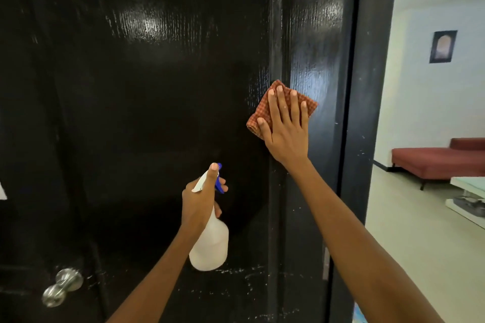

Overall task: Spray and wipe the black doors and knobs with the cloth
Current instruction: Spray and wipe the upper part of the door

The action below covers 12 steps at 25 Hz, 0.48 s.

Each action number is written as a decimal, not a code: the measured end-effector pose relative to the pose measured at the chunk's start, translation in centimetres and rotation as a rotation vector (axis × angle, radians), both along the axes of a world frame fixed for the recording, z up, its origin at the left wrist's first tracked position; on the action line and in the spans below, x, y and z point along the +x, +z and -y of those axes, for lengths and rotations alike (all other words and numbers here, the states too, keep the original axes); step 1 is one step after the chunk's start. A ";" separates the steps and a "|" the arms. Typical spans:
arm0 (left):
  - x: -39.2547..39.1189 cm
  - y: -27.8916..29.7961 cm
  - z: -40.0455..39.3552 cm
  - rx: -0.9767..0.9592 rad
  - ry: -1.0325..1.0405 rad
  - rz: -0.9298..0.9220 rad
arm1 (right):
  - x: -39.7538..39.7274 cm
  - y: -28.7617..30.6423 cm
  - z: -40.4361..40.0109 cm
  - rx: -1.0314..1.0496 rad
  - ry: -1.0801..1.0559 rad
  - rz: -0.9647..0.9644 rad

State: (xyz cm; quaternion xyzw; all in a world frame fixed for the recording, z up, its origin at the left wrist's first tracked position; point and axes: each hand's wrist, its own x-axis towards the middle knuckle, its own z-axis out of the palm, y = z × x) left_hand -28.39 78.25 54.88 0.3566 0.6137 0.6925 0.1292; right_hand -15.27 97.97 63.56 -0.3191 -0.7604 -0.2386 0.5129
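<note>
Cloth (282, 110) sits flat under your right hand (287, 131), fingers straight, on the door (157, 86) near its hinge edge; press evenly, stroke downward toward the speckled lower panel, while your left hand (199, 199) grips the bottle (210, 244)

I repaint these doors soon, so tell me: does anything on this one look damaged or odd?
Yes. The black door shows pale scuffs and flecks across its lower part, below the spray bottle, and more specks on the frame at right. The panel beside the cloth looks glossy.
</note>
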 end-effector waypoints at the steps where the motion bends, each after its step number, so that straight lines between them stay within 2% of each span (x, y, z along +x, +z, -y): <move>1: 0.4 0.8 -0.7 0.011 -0.007 0.000 | 0.1 0.7 -0.1 0.001 -0.004 -0.002; 3: 1.1 1.5 -1.8 0.020 -0.016 0.008 | 0.7 -0.8 -0.6 0.029 0.008 0.043; 8: 3.1 1.4 -4.0 -0.018 -0.055 -0.020 | 6.0 -13.1 -2.2 0.039 0.030 0.273; 10: 4.2 1.6 -4.4 -0.025 -0.082 -0.060 | 7.4 -13.0 -3.2 -0.001 0.006 0.217; 12: 5.2 2.2 -4.6 -0.016 -0.083 -0.080 | 7.5 -9.4 -3.6 -0.046 -0.025 0.075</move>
